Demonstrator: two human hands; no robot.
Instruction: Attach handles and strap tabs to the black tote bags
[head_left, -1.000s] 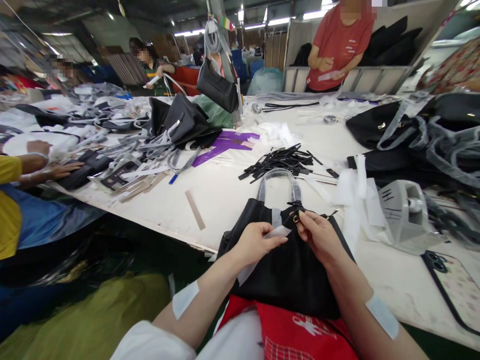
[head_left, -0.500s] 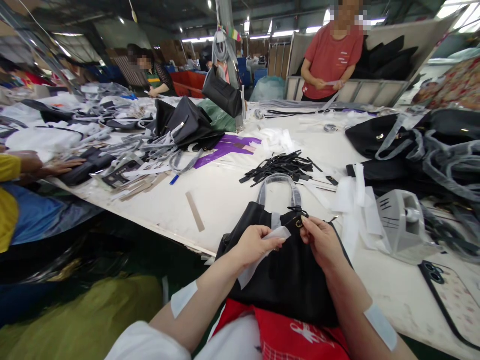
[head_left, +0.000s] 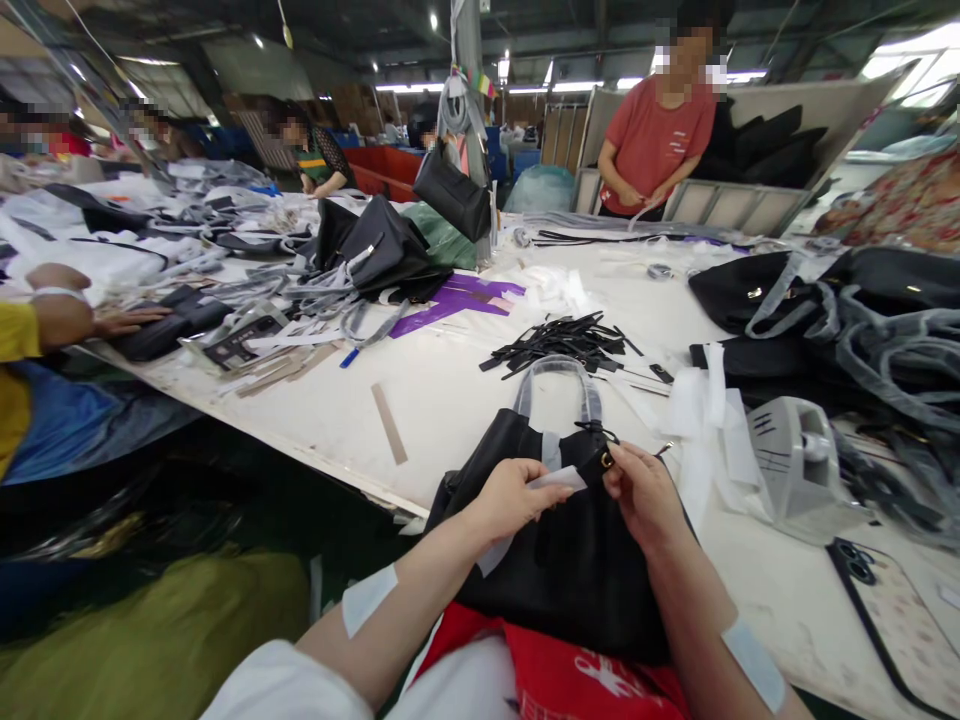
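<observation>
A black handbag [head_left: 570, 560] with a grey wrapped handle [head_left: 556, 378] lies at the table's near edge, partly over my lap. My left hand [head_left: 506, 497] pinches a strip of white wrapping paper [head_left: 553, 481] against the bag's top. Beside it, my right hand [head_left: 643, 490] is closed on the small gold metal ring [head_left: 604, 459] at the bag's top edge. The two hands almost touch at the ring.
A grey tape dispenser [head_left: 799, 460] and a phone [head_left: 896, 610] sit to the right. Black strips [head_left: 562, 340] lie beyond the bag, more black bags [head_left: 757, 285] right and left. A person in a red shirt [head_left: 660, 135] stands across the white table [head_left: 450, 390]; another's hand [head_left: 127, 320] rests at left.
My hands stay on the bag's top; the right hand has closed tighter on the ring and the left has brought the paper strip nearer it. The camera tilted slightly.
</observation>
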